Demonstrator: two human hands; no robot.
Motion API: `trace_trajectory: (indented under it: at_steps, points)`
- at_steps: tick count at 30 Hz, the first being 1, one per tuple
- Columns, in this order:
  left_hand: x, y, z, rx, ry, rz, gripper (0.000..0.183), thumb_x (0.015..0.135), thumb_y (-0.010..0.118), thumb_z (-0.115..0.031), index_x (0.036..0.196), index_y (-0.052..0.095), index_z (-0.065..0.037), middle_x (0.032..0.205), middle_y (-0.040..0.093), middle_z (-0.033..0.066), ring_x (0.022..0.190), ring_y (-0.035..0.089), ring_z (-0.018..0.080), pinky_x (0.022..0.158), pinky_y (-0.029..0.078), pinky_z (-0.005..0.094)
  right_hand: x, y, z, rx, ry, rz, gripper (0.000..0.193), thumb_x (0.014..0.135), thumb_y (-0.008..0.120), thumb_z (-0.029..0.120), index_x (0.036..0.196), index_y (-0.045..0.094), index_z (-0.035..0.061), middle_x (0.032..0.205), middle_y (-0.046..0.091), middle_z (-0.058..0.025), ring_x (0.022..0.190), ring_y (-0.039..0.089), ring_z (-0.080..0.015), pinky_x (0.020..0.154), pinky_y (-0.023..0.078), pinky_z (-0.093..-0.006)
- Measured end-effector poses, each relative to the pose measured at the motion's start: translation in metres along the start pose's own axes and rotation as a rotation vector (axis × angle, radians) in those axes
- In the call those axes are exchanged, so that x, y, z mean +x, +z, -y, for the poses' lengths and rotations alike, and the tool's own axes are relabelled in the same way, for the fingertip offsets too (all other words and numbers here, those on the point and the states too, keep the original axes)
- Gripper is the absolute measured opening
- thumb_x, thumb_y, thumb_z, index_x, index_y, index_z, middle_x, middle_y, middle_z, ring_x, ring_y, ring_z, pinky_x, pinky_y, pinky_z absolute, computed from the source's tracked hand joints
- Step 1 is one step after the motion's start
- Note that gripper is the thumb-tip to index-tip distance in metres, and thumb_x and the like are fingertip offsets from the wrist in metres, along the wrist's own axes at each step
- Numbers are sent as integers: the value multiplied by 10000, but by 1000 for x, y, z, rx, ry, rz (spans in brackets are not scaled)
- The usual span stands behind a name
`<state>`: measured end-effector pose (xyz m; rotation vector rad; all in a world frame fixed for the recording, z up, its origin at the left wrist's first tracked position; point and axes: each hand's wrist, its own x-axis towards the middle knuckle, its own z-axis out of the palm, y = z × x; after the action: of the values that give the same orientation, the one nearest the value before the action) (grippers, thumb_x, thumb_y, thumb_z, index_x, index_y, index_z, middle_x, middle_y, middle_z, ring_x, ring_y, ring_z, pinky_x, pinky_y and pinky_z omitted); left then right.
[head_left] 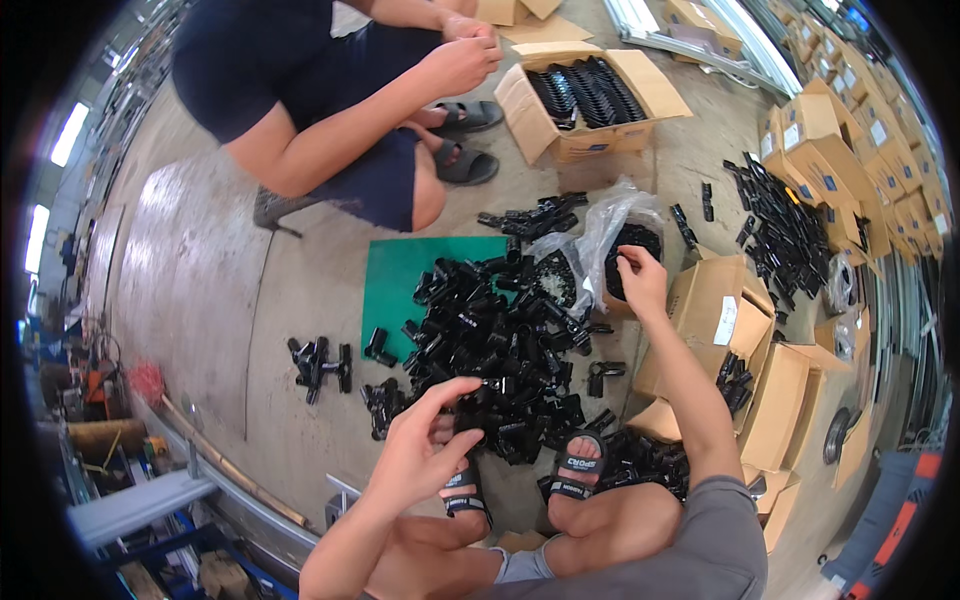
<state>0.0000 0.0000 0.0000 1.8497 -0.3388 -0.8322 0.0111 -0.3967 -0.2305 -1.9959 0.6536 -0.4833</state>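
Basically looking at one big heap of black tubular fittings (480,335) spread over one green mat (395,275) and the floor (290,270), too many to count, long axes pointing every which way. Also seeing two hands: left hand (418,437) with thumb and index apart at the heap's near side, right hand (645,282) with fingertips bunched over small black bits (640,238) beside one clear plastic bag (598,235); can't tell about a grip in either.
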Motion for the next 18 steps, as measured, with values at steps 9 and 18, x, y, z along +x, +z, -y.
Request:
trace_trajectory:
  at_steps: [9,18]
  points:
    - [-21,6,-22,340,239,-128,858,774,791,-7,1519,418,-212,1079,706,209,883,714,324,791,575,368,-148,-53,220,294,-265,358,155,881,726,9,1036,713,8,923,713,-60,856,668,-106,775,533,-255]
    - [-51,14,-21,589,365,-78,987,762,760,-57,1568,195,-131,992,712,233,872,690,434,754,553,496,-190,-37,280,-120,-1000,497,164,782,788,95,933,723,98,851,680,-25,856,628,-201,753,472,-346]
